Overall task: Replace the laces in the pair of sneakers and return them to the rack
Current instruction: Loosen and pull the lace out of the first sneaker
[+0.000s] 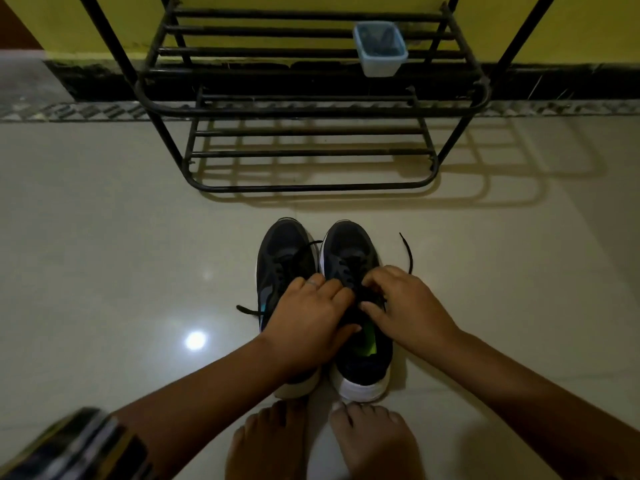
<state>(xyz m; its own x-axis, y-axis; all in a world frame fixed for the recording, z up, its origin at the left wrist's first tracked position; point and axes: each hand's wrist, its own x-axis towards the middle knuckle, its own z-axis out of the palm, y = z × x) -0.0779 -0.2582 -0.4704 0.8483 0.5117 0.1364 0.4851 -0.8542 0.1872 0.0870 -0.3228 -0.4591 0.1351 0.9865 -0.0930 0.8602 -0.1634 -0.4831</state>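
1. Pair of dark navy mesh sneakers with white soles stands on the floor at centre frame, side by side and touching, toes pointing to 12 o'clock toward the rack. Left sneaker (282, 265); right sneaker (349, 258), with a bright green insole showing in its opening.
2. Black lace (408, 252) is threaded in the right sneaker; one free end runs out to 1 o'clock of that shoe and lies on the floor. A second black lace end (247, 310) trails out at 9 o'clock of the left sneaker.
3. Left hand (308, 320) reaches across the left sneaker to the right sneaker's throat; fingers curled down at the lacing, a ring on one finger. Grip appears closed on the lace, though the exact contact is hidden in shadow.
4. Right hand (405, 306) sits at 3 o'clock of the right sneaker's throat, fingers curled in, pinching the lace at the eyelets.
5. Two bare feet (325, 441) at 6 o'clock, toes just behind the sneaker heels.
6. Black metal tube shoe rack (311, 112) at 12 o'clock, well apart from the sneakers, against a yellow wall.
7. Pale blue square plastic tub (380, 50) rests on the rack's upper shelf, right of centre.
8. Glossy cream tiled floor (121, 237) carries everything.
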